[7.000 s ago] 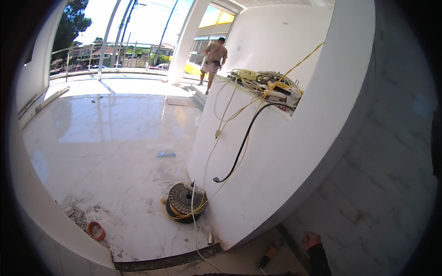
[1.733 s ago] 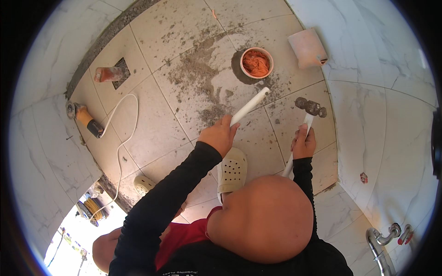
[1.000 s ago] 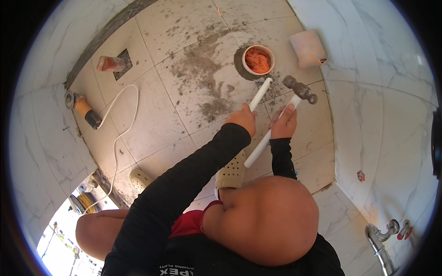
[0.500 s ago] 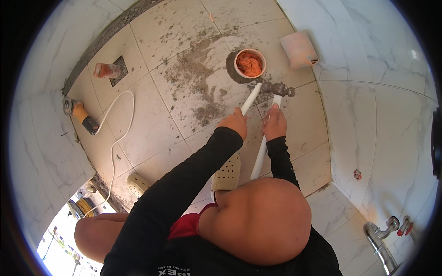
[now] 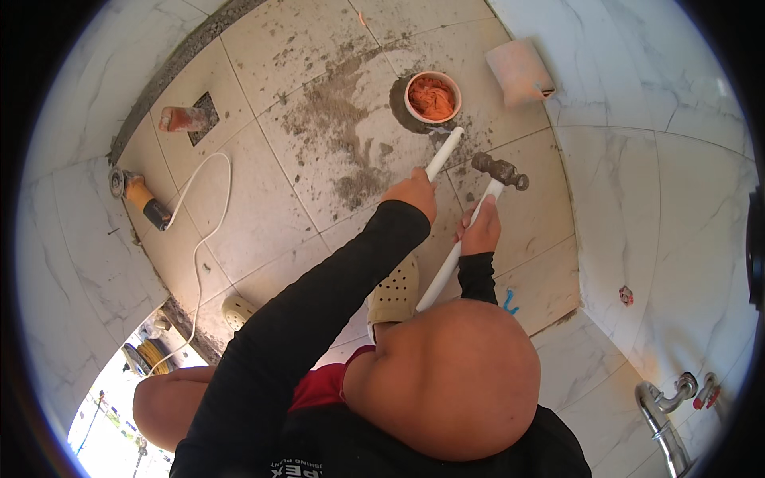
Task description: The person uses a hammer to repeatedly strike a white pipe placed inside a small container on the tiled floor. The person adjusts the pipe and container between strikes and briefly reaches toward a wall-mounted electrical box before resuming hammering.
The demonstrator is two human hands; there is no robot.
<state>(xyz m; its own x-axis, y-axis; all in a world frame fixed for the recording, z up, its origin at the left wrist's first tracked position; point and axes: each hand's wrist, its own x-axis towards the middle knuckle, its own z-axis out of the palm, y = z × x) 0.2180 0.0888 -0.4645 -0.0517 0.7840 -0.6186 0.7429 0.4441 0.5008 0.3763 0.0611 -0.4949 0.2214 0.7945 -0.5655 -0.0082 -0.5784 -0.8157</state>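
My left hand (image 5: 410,195) is closed around a white tube (image 5: 445,153) whose far end points toward the hole in the tiled floor. My right hand (image 5: 481,227) grips a ball-peen hammer (image 5: 500,172) by its long white handle, just below the rusty head. The hammer head sits to the right of the tube, apart from it. Just beyond the tube's end, a round white pipe rim (image 5: 459,111) stuffed with orange material (image 5: 433,97) stands in the hole. A dark, rough gap (image 5: 403,102) shows on its left side.
An angle grinder (image 5: 142,197) with a white cord (image 5: 227,179) lies at the left. Beside a square floor opening (image 5: 205,119) is a dusty reddish pipe piece (image 5: 180,119). A pinkish block-shaped thing (image 5: 519,73) rests by the right wall. Debris (image 5: 343,127) covers the middle tiles.
The hammer has drawn away from the tube, toward the right and nearer me. The tube's end has shifted slightly right and farther away. Both hands keep their holds.
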